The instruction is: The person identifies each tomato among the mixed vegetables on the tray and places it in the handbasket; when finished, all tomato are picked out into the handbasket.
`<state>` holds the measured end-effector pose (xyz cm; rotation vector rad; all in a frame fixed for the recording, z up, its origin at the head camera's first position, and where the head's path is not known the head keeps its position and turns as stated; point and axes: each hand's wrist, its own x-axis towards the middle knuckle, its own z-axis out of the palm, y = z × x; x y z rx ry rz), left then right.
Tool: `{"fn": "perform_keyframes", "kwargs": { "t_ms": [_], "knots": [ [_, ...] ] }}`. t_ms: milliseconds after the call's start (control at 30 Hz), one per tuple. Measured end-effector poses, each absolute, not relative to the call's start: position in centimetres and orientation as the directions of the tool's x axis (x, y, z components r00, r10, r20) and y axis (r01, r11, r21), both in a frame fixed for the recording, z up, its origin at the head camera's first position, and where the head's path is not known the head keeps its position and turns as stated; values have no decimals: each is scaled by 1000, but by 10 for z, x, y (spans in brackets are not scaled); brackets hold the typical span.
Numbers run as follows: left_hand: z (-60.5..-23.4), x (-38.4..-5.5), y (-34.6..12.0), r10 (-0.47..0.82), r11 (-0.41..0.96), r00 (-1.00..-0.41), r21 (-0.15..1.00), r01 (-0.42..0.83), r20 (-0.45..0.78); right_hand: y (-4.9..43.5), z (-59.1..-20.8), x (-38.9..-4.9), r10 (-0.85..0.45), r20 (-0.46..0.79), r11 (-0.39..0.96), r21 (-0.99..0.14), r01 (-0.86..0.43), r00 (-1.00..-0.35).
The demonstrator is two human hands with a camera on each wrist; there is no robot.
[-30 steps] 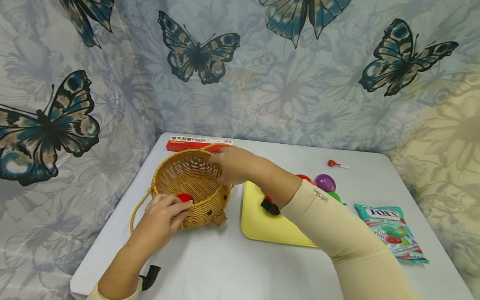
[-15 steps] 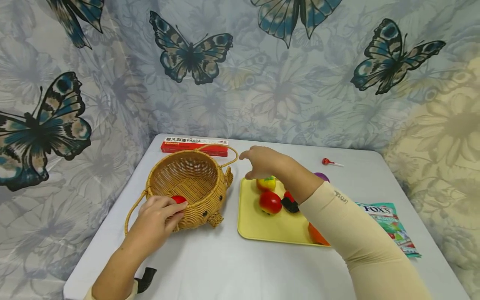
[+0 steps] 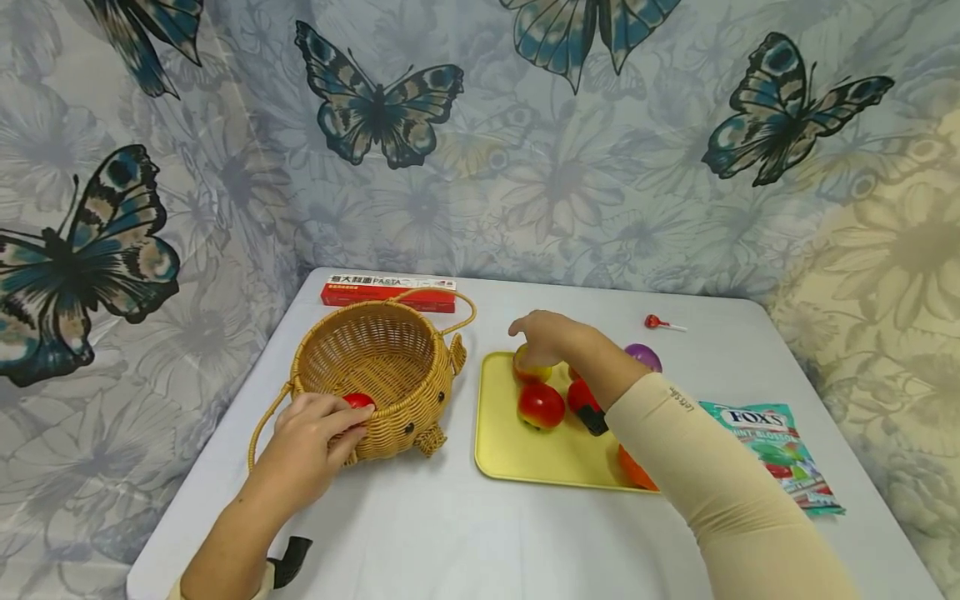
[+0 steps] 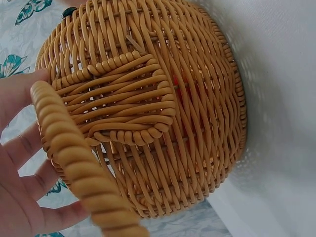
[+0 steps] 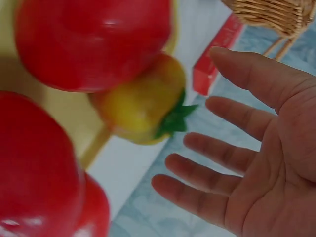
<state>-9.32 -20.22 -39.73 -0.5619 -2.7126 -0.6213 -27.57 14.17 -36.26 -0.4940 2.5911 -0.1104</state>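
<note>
My left hand (image 3: pixel 318 433) grips the near-left rim of a round wicker basket (image 3: pixel 408 429) with an animal face. Inside the basket, beside those fingertips, lies a red round thing (image 3: pixel 360 401); in the left wrist view it shows through the weave. My right hand (image 3: pixel 557 340) hovers over the back left of a yellow tray (image 3: pixel 517 462), its fingers spread and holding nothing. Just below it is a yellow fruit (image 5: pixel 140 106) with green leaves, apart from the fingers in the right wrist view. A shiny red fruit (image 3: pixel 542 406) sits in front of that one.
Another red fruit (image 3: pixel 581 395) and an orange fruit (image 3: pixel 635 469) lie on the tray, partly behind my forearm. A purple ball-shaped thing (image 3: pixel 643 357) is at the tray's back. Around stand a red pasta box (image 3: pixel 386 296), a lollipop (image 3: pixel 654 322) and a FOX'S candy bag (image 3: pixel 787 450).
My right hand has left the basket, moved right and lowered over the yellow fruit. The basket handle it was at stands free. My left hand stays on the rim.
</note>
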Motion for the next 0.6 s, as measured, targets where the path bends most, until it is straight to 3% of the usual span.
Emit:
{"fn": "perform_keyframes", "kwargs": {
  "t_ms": [600],
  "knots": [
    [-398, -94, -202, 300, 829, -870, 345, 440, 390, 151, -389, -281, -377, -460, 926, -207, -316, -804]
  ]
}}
